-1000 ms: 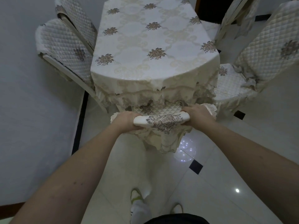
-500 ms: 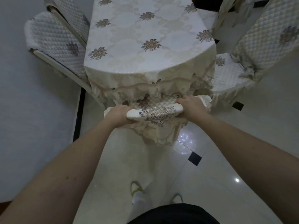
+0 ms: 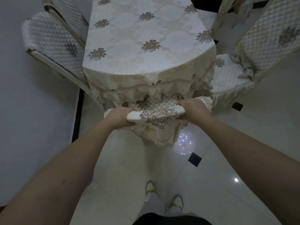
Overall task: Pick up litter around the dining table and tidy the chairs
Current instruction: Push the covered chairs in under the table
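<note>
A chair with a cream quilted cover (image 3: 156, 114) stands at the near end of the dining table (image 3: 142, 51), its seat tucked under the hanging tablecloth. My left hand (image 3: 119, 117) grips the left end of the chair's top rail. My right hand (image 3: 194, 110) grips the right end. A dark flower pattern shows on the rail between my hands. No litter is visible on the table top or the floor around it.
Two covered chairs (image 3: 53, 44) stand along the table's left side near the grey wall. Another covered chair (image 3: 253, 51) stands pulled out at the right. The glossy white tiled floor (image 3: 211, 168) has small black inlays. My feet (image 3: 162, 197) are just behind the held chair.
The chair has slid a little further under the table with both hands on its rail, and my view has moved closer to the table.
</note>
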`<state>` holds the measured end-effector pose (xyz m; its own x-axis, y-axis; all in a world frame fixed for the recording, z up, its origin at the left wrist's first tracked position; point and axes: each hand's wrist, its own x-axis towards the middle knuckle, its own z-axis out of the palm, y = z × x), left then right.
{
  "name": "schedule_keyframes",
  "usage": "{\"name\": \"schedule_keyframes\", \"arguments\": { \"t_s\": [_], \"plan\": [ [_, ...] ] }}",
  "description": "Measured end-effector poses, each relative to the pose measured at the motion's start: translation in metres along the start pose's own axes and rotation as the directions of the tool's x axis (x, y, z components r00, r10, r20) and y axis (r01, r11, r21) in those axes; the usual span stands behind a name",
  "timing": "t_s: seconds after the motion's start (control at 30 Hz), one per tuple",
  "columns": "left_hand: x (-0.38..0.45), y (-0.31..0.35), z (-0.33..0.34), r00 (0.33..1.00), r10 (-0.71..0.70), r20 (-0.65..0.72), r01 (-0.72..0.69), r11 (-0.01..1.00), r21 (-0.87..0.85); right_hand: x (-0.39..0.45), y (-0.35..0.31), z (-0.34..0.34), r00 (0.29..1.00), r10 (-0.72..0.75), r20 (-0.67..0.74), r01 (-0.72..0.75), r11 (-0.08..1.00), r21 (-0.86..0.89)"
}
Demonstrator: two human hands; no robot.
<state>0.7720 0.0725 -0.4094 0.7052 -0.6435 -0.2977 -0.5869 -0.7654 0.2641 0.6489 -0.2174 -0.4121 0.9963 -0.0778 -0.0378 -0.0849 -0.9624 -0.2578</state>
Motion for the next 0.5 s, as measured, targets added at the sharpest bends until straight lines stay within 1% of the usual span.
{"name": "schedule_keyframes", "arguments": {
  "t_s": [0.07,0.17,0.23,0.4,0.5],
  "plan": [
    [0.001,-0.001,-0.002,1.0,0.017,0.023,-0.017,0.999,0.029,-0.002,-0.001,-0.004,1.0,0.01,0.016,-0.009,0.999,-0.035],
    [0.002,0.0,-0.008,0.996,0.051,0.074,-0.062,0.986,0.153,-0.001,-0.007,-0.009,0.997,0.027,0.077,-0.019,0.995,-0.101],
    [0.002,0.001,-0.012,0.995,0.054,0.086,-0.07,0.977,0.203,0.002,-0.011,-0.012,0.993,0.036,0.109,-0.023,0.992,-0.122],
    [-0.003,-0.007,-0.014,0.993,0.06,0.1,-0.081,0.972,0.221,0.002,-0.02,-0.006,0.988,0.058,0.146,-0.035,0.987,-0.156],
    [-0.006,-0.013,-0.014,0.992,0.075,0.105,-0.096,0.97,0.221,-0.001,-0.026,0.002,0.991,0.052,0.12,-0.034,0.989,-0.147]
  ]
}}
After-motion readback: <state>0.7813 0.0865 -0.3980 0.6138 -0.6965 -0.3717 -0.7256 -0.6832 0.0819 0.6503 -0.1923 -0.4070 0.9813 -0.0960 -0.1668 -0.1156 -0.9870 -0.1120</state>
